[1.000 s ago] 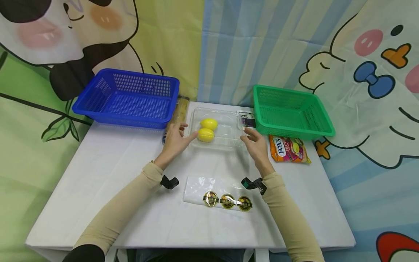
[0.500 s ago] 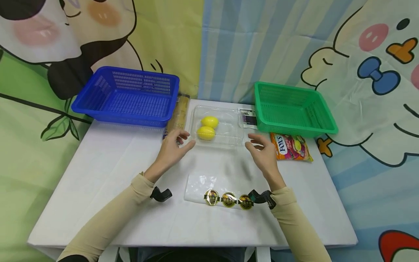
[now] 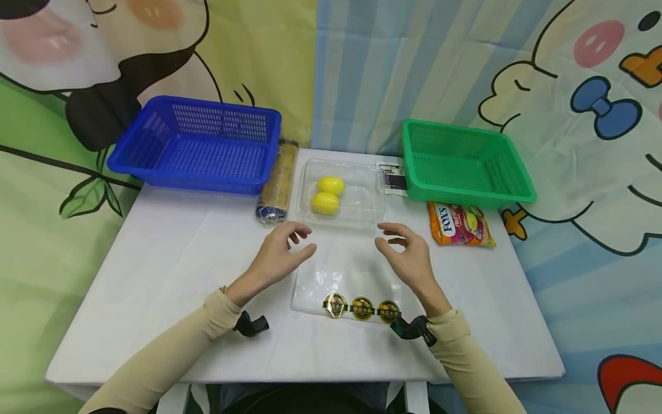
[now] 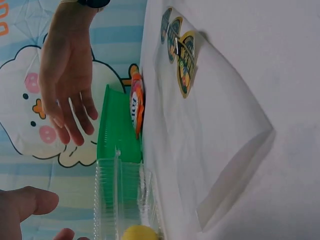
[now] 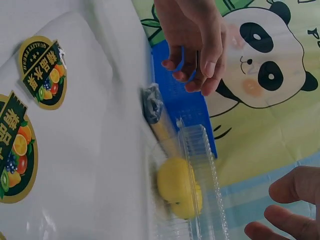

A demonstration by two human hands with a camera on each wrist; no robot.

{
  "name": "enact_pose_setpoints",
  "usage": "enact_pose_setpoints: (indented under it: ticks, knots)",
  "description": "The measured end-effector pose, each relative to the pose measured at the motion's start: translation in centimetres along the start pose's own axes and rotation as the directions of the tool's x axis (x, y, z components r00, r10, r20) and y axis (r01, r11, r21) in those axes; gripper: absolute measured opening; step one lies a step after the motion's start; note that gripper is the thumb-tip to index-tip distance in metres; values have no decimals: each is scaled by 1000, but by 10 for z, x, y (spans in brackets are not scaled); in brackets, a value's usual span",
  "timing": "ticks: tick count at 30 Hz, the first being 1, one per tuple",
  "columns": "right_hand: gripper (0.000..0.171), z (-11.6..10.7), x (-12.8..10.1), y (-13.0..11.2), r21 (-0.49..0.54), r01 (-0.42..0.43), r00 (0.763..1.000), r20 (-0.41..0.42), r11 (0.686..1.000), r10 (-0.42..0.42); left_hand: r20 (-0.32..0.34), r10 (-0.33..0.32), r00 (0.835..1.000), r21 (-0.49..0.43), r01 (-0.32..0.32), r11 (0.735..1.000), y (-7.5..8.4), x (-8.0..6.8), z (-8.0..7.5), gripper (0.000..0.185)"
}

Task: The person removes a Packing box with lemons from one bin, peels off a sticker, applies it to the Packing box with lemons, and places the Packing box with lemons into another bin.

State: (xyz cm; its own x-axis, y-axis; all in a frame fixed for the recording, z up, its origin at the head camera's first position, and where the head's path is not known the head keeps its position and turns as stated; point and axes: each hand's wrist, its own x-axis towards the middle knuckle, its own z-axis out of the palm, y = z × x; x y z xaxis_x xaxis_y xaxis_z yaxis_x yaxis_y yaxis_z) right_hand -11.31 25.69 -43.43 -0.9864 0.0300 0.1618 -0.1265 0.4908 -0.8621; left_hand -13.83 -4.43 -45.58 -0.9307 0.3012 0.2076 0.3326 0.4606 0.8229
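Note:
Two yellow lemons (image 3: 324,203) sit in the left part of a clear plastic clamshell box (image 3: 364,198) at the back middle of the table. My left hand (image 3: 279,253) hovers just in front of the box's left corner, fingers relaxed and holding nothing. Opposite it, my right hand (image 3: 408,259) is held near the front right corner, its fingers loosely bent around nothing. Below and between the hands lies a flat clear plastic sheet or bag (image 3: 310,287). Three round black-and-gold fruit stickers (image 3: 362,309) lie along its near edge.
A blue basket (image 3: 207,178) stands at the back left, beside a wrapped yellowish roll (image 3: 279,181). At the back right are a green basket (image 3: 465,192), an orange Fox's candy bag (image 3: 460,225) and a black-and-white packet (image 3: 394,179). Printed curtains (image 3: 357,75) hang behind the table.
Both hands have drawn back from the sides of the box toward the person, and now hang over the table in front of it. The box and lemons look unmoved as the head view tilts slightly.

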Motion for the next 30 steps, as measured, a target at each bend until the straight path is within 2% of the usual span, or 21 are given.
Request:
enact_pose_setpoints:
  ticks: [7, 12, 19, 24, 30]
  knots:
    - [29, 5, -11, -10, -3, 15, 998, 59, 1000, -15, 98, 44, 994, 18, -46, 999, 5, -13, 9, 28]
    - [29, 11, -25, -13, -7, 25, 993, 116, 1000, -24, 167, 66, 984, 5, -67, 998, 4, -26, 18, 29]
    - [30, 18, -39, -10, -45, 34, 987, 160, 998, -26, 272, 41, 962, -47, -30, 998, 0, -47, 26, 29]
    - [31, 24, -46, -8, -66, 41, 982, 188, 997, -28, 345, 45, 938, -84, -17, 996, 1, -56, 30, 26]
    - [30, 31, -56, -6, -64, 47, 975, 220, 997, -32, 383, 69, 921, -123, -23, 992, 2, -63, 33, 25]
